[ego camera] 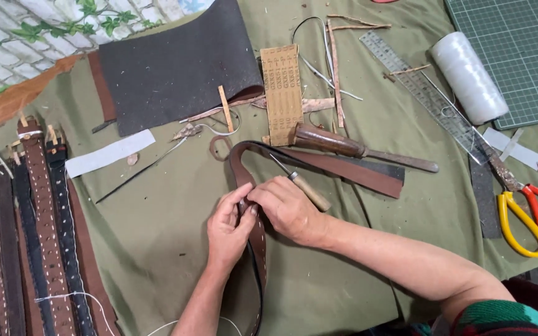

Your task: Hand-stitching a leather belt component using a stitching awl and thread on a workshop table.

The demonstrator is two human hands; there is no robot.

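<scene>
Both hands close on a long brown leather strap lying on the olive-green cloth: left hand pinches its edge, right hand presses beside it, gripping a wooden-handled awl. With fingers so close to the point, a slip could prick them or scar the leather.

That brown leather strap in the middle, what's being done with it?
A person is working on a long brown leather strap laid on an olive-green cloth. The left hand pinches the strap, while the right hand presses beside it and holds a wooden-handled awl. A row of finished stitched leather belts lies at the left edge. A spool of white thread, a clear plastic ruler and yellow-and-red-handled scissors lie to the right.
</scene>
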